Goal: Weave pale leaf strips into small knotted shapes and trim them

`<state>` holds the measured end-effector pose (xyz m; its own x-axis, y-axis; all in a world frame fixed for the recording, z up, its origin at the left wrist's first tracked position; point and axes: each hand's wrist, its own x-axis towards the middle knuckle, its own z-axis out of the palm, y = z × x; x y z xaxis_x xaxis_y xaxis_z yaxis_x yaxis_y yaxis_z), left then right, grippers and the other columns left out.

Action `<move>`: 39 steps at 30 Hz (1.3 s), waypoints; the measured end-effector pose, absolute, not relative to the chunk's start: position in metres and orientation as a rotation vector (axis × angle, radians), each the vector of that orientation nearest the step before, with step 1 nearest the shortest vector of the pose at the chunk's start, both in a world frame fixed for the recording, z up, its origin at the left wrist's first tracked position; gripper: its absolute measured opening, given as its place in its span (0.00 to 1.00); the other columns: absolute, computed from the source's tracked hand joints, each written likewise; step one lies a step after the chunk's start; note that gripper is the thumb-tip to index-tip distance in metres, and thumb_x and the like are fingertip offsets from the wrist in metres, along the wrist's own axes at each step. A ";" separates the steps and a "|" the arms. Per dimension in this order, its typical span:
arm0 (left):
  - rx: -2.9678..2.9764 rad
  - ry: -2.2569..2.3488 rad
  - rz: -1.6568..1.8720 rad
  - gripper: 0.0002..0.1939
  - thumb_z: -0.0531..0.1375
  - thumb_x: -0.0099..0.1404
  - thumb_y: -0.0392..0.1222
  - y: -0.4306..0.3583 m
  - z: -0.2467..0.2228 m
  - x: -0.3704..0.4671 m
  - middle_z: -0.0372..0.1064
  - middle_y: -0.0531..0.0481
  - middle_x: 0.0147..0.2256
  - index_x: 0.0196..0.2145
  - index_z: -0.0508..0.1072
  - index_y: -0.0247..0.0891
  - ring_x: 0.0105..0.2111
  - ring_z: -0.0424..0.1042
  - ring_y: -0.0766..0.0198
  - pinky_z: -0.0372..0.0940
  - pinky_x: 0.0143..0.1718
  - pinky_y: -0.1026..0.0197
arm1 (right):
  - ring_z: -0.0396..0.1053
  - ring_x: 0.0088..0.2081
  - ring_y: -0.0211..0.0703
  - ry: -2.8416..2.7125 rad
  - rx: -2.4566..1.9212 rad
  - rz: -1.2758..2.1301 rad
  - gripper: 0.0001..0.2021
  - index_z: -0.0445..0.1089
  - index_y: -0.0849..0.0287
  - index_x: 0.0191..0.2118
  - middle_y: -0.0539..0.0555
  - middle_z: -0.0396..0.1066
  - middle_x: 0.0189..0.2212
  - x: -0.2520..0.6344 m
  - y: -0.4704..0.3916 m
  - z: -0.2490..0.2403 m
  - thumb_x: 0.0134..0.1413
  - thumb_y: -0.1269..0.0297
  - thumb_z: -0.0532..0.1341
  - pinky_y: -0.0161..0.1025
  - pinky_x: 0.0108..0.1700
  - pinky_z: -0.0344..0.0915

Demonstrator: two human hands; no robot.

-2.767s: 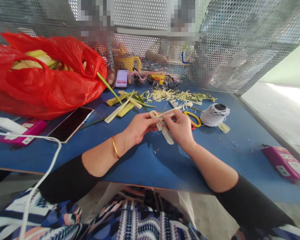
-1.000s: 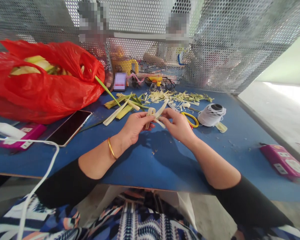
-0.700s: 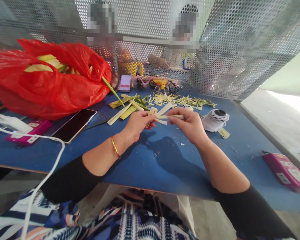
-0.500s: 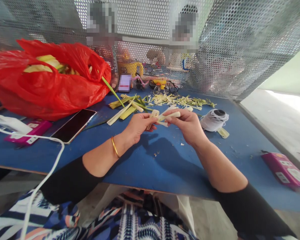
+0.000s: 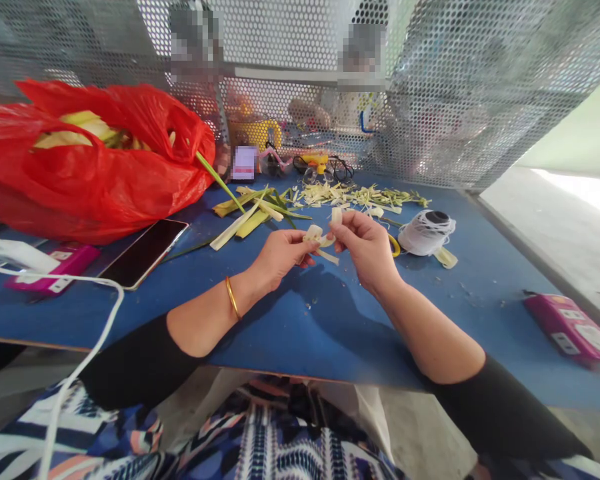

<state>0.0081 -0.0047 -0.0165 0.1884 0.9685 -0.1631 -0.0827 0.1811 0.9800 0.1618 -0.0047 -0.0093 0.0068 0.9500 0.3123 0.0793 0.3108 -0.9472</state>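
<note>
Between my hands, above the blue table, is a small piece woven from pale leaf strips (image 5: 313,233). My left hand (image 5: 283,259) pinches its left side between thumb and fingers. My right hand (image 5: 364,247) is closed on a pale leaf strip (image 5: 336,217) at the piece's right side, its end standing up past the fingertips. Another strip end hangs below, between the hands. Just right of my right hand show a yellow ring-shaped handle (image 5: 395,245) and a spool of white thread (image 5: 427,232).
Leaf strips (image 5: 240,223) and trimmings (image 5: 360,196) lie beyond my hands. A red plastic bag (image 5: 100,180) bulges at left, near a phone (image 5: 147,253), a white cable (image 5: 105,333) and a magenta box (image 5: 55,270). Another magenta box (image 5: 575,327) lies right. A perforated metal screen (image 5: 300,50) stands behind.
My right hand has turned, and the strip it holds now points up rather than sideways. The yellow handle beside the spool has come into view.
</note>
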 end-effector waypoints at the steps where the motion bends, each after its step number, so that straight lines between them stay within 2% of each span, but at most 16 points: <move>1: 1.085 1.086 1.002 0.10 0.72 0.52 0.42 -0.004 -0.017 0.008 0.73 0.52 0.23 0.28 0.78 0.34 0.19 0.67 0.71 0.62 0.25 0.65 | 0.60 0.21 0.32 -1.402 -1.053 0.898 0.10 0.68 0.58 0.26 0.47 0.68 0.21 0.161 -0.005 -0.010 0.50 0.58 0.66 0.34 0.25 0.58; 5: 1.052 1.116 1.046 0.06 0.70 0.53 0.38 -0.003 -0.015 0.009 0.72 0.54 0.22 0.27 0.77 0.34 0.18 0.67 0.72 0.63 0.24 0.66 | 0.58 0.21 0.33 -1.486 -1.177 0.802 0.08 0.69 0.58 0.25 0.46 0.65 0.18 0.163 -0.006 -0.010 0.49 0.60 0.62 0.34 0.25 0.55; 10: 1.068 1.136 1.075 0.03 0.68 0.55 0.32 -0.004 -0.013 0.010 0.72 0.55 0.21 0.27 0.77 0.34 0.17 0.67 0.73 0.62 0.22 0.68 | 0.57 0.23 0.35 -1.692 -1.347 0.709 0.10 0.66 0.58 0.22 0.45 0.60 0.17 0.167 -0.006 -0.009 0.51 0.63 0.60 0.36 0.28 0.53; 14: 1.179 1.136 1.093 0.02 0.67 0.55 0.33 -0.004 -0.017 0.010 0.70 0.56 0.19 0.27 0.78 0.34 0.17 0.67 0.72 0.61 0.22 0.68 | 0.57 0.24 0.35 -1.800 -1.470 0.603 0.11 0.65 0.58 0.20 0.46 0.60 0.17 0.166 -0.008 -0.007 0.50 0.65 0.59 0.36 0.29 0.51; 19: 1.314 1.160 1.094 0.02 0.67 0.56 0.35 -0.003 -0.023 0.010 0.73 0.55 0.22 0.29 0.80 0.36 0.19 0.68 0.71 0.64 0.24 0.67 | 0.56 0.23 0.35 -1.860 -1.545 0.482 0.13 0.62 0.58 0.18 0.46 0.60 0.17 0.162 -0.011 -0.002 0.51 0.66 0.59 0.36 0.29 0.50; 27: 1.373 1.165 1.090 0.03 0.66 0.57 0.37 -0.004 -0.024 0.009 0.75 0.53 0.25 0.31 0.80 0.35 0.21 0.70 0.70 0.65 0.25 0.67 | 0.57 0.24 0.35 -1.841 -1.537 0.496 0.12 0.63 0.58 0.18 0.46 0.61 0.17 0.163 -0.011 -0.004 0.50 0.67 0.59 0.36 0.29 0.51; 29: 1.468 1.182 1.061 0.04 0.65 0.58 0.36 -0.003 -0.026 0.008 0.75 0.53 0.24 0.31 0.80 0.36 0.21 0.70 0.69 0.65 0.25 0.66 | 0.60 0.23 0.36 -1.819 -1.529 0.525 0.11 0.64 0.57 0.19 0.46 0.63 0.17 0.164 -0.010 -0.007 0.49 0.66 0.60 0.36 0.29 0.53; 32: 1.625 1.208 0.986 0.05 0.63 0.59 0.36 -0.002 -0.028 0.006 0.75 0.53 0.24 0.31 0.80 0.36 0.22 0.72 0.68 0.64 0.26 0.66 | 0.66 0.24 0.38 -1.708 -1.458 0.695 0.01 0.68 0.57 0.29 0.47 0.69 0.21 0.164 -0.008 -0.012 0.47 0.67 0.61 0.36 0.29 0.58; 35: 1.724 1.221 0.929 0.06 0.62 0.60 0.37 -0.002 -0.028 0.005 0.76 0.52 0.25 0.30 0.79 0.36 0.23 0.73 0.67 0.63 0.27 0.66 | 0.69 0.26 0.39 -1.634 -1.390 0.869 0.11 0.69 0.59 0.39 0.47 0.71 0.23 0.164 -0.005 -0.013 0.46 0.71 0.58 0.37 0.32 0.63; 37: 1.774 1.218 0.904 0.06 0.61 0.60 0.37 -0.002 -0.027 0.004 0.75 0.52 0.23 0.28 0.78 0.36 0.23 0.73 0.66 0.63 0.27 0.66 | 0.69 0.25 0.39 -1.608 -1.385 0.981 0.09 0.71 0.60 0.37 0.48 0.72 0.23 0.163 -0.005 -0.011 0.48 0.70 0.57 0.38 0.33 0.65; 39: 1.811 1.192 0.870 0.08 0.60 0.60 0.37 -0.002 -0.025 0.004 0.73 0.53 0.21 0.25 0.77 0.37 0.22 0.72 0.66 0.62 0.26 0.66 | 0.66 0.23 0.37 -1.602 -1.377 1.054 0.08 0.71 0.60 0.30 0.49 0.70 0.21 0.164 -0.005 -0.008 0.53 0.63 0.57 0.38 0.31 0.63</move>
<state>0.0035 -0.0022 -0.0252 0.3245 0.9382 0.1204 0.4011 -0.2518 0.8808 0.1639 -0.0052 -0.0081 -0.1289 0.9911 0.0321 0.3626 0.0772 -0.9287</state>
